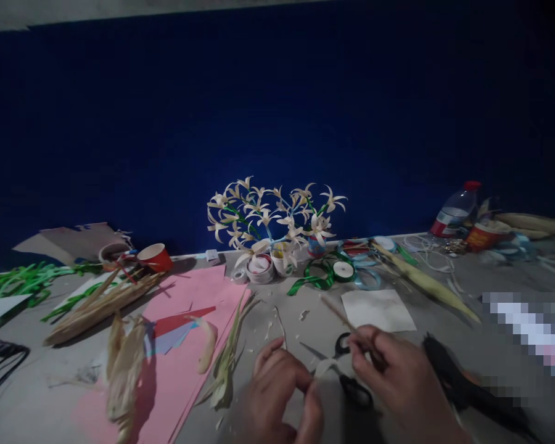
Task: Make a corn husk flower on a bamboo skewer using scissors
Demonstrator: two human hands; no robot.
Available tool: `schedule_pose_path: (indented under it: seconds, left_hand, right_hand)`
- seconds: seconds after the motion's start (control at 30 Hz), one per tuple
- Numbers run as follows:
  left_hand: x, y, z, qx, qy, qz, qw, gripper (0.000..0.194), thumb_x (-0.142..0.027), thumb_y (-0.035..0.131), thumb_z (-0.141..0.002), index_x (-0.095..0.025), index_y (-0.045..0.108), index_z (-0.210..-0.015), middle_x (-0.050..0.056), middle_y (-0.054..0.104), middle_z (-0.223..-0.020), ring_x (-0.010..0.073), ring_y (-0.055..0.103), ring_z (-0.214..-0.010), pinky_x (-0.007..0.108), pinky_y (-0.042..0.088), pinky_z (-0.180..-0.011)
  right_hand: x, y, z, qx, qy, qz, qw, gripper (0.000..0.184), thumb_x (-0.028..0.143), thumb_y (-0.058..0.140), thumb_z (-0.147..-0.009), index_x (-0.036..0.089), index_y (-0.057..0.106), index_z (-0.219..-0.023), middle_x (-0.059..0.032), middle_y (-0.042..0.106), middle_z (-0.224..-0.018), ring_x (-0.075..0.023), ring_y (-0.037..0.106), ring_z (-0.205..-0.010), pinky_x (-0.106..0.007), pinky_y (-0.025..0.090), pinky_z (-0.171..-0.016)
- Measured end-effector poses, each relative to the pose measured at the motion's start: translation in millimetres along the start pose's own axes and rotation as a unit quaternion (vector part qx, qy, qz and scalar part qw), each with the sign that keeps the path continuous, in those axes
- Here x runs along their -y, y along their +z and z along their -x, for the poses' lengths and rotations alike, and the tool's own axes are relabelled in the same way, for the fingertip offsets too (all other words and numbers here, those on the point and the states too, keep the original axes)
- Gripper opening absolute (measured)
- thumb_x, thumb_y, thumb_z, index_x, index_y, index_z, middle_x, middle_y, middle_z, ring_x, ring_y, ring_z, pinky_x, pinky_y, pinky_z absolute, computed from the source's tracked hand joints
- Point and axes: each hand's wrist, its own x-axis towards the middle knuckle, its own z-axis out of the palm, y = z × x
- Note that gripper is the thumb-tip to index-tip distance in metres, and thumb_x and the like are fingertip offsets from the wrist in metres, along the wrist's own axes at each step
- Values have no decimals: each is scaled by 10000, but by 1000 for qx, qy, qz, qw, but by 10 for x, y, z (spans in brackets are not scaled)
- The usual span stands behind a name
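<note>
In the head view my right hand (pixel 388 370) grips a thin brown stick (pixel 337 310), which points up and to the left. My left hand (pixel 282 394) is closed, thumb and forefinger pinching the end of a pale curved strip (pixel 326 369) that looks like corn husk. Beneath the strip, between my hands, lie scissors with black handles (pixel 356 393). A thin pale stalk (pixel 280 324) shows beyond my left fingers; whether it is held or lying there I cannot tell. Small pale scraps (pixel 304 314) are scattered in front of my hands.
Pale husk flowers (pixel 263 216) on green and blue stems stand at the back. Green ribbon (pixel 312 274) and a white card (pixel 379 310) lie before them. Pink paper (pixel 185 345) and dry husks (pixel 124 370) are left; a dark tool-like object (pixel 462 379) and a bottle (pixel 456 209) are right.
</note>
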Motion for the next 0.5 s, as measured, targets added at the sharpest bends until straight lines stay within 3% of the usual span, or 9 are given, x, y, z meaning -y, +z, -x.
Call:
schedule_pose_path:
  seconds: [0.07, 0.17, 0.23, 0.33, 0.4, 0.5]
  left_hand:
    - [-6, -23, -2, 2, -6, 2, 1000, 178, -76, 471, -840, -234, 434, -766, -64, 486, -656, 111, 550, -615, 423, 409, -992]
    - [-19, -13, -9, 9, -6, 5, 1000, 180, -64, 477, -834, -231, 454, -773, -62, 512, -664, 110, 563, -625, 418, 416, -985]
    - [-26, 18, -11, 3, 0, 0, 1000, 195, -47, 483, -826, -229, 464, -756, -62, 526, -660, 106, 569, -620, 414, 421, -978]
    - [-21, 57, -1, -24, 15, -9, 1000, 207, -34, 487, -817, -230, 484, -750, -59, 546, -647, 111, 577, -615, 417, 433, -965]
    - [-9, 60, 14, -31, 20, -10, 999, 196, -50, 481, -815, -233, 491, -747, -51, 547, -635, 122, 575, -608, 421, 447, -954]
    - [15, 44, 43, -29, -5, 1, 1000, 174, -107, 475, -832, -232, 487, -712, -41, 520, -623, 134, 554, -588, 434, 448, -972]
  right_hand:
    - [-34, -43, -6, 18, 30, -46, 998, 193, 313, 531, -853, 203, 651, -750, -5, 639, -622, -168, 591, -549, -253, 466, -544]
    - [92, -36, 18, 124, 91, -169, 974, 190, 292, 528, -842, 187, 674, -904, -19, 682, -711, -175, 656, -630, -232, 505, -556]
    - [217, 7, 29, 139, 85, -163, 973, 163, 269, 538, -817, 179, 672, -833, -22, 682, -695, -175, 655, -627, -226, 494, -546]
    - [276, 46, 9, 107, 4, -56, 993, 214, 241, 509, -815, 194, 628, -643, 13, 610, -547, -148, 576, -507, -225, 416, -484]
    - [184, 26, -17, 67, -29, 1, 997, 236, 247, 498, -828, 198, 640, -646, 6, 624, -551, -157, 578, -511, -241, 416, -500]
    - [-35, -47, -35, -4, -1, 18, 1000, 223, 313, 535, -856, 198, 662, -714, -21, 680, -632, -186, 626, -573, -269, 472, -569]
